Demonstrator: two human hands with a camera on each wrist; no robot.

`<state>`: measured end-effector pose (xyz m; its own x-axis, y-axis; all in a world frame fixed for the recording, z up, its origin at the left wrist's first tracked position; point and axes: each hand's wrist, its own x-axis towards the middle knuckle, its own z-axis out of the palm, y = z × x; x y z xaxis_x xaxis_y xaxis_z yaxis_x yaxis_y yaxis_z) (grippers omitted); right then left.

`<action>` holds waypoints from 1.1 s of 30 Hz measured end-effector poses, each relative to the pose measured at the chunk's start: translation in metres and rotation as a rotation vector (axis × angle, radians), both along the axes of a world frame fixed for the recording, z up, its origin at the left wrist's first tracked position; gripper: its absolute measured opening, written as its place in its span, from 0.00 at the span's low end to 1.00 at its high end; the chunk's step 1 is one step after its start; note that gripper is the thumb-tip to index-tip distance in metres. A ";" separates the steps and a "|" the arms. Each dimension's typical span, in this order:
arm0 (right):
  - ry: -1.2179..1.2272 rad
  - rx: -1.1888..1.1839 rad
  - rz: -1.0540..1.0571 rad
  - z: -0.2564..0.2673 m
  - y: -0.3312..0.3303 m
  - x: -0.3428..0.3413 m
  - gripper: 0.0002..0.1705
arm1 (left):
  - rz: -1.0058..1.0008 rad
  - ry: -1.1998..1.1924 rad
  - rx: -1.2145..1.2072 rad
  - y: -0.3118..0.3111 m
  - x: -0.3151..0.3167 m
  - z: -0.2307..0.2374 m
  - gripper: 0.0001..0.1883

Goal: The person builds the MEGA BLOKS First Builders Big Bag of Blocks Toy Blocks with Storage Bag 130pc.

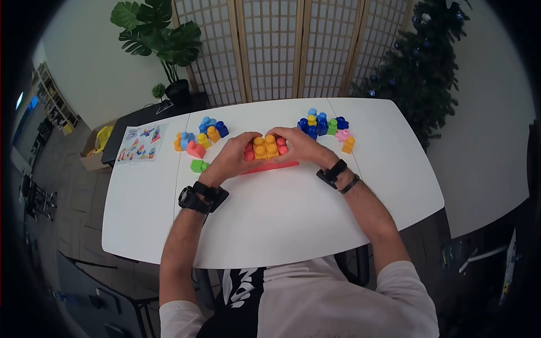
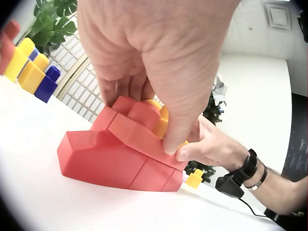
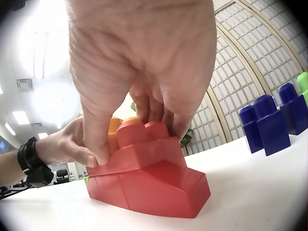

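Between both hands a boat-like build of red toy building blocks (image 1: 270, 167) stands on the white table (image 1: 270, 219). Its base of red blocks (image 3: 161, 191) has sloped ends, and a second layer of red blocks (image 2: 137, 135) sits over it. Orange blocks (image 1: 266, 149) with round studs rise in the middle. My left hand (image 1: 233, 156) grips the left end of the upper layer, thumb on the near face and fingers round the far side. The right hand (image 1: 300, 147) holds the right end in the same way. Its thumb is close to the left thumb.
Loose blue, yellow, orange, coral and green blocks (image 1: 203, 141) lie left of the hands, with a printed sheet (image 1: 140, 144) farther left. Another group of blocks (image 1: 313, 124), mostly dark blue, stands at the back right, beside pink and orange ones. A folding screen (image 1: 273, 53) is behind the table.
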<state>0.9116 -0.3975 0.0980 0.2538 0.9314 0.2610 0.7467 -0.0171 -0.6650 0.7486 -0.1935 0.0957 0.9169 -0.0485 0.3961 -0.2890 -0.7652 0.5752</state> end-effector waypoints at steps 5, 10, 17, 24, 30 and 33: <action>-0.011 0.034 0.000 -0.008 0.001 0.002 0.37 | -0.005 0.014 0.003 0.001 0.001 0.002 0.36; 0.003 0.029 0.008 -0.007 0.002 0.002 0.37 | -0.008 0.020 -0.006 0.003 0.002 0.001 0.36; 0.017 -0.018 -0.011 -0.004 -0.001 0.001 0.41 | 0.045 0.144 0.029 -0.003 -0.004 0.017 0.42; 0.006 0.147 -0.223 0.009 -0.035 0.008 0.35 | 0.338 -0.070 0.114 0.065 -0.001 0.011 0.36; -0.026 0.167 -0.474 0.019 -0.066 0.053 0.14 | 0.626 0.036 0.474 0.108 -0.009 -0.004 0.22; -0.135 0.172 -0.483 0.013 -0.071 0.067 0.12 | 0.658 0.067 0.494 0.108 -0.010 -0.014 0.21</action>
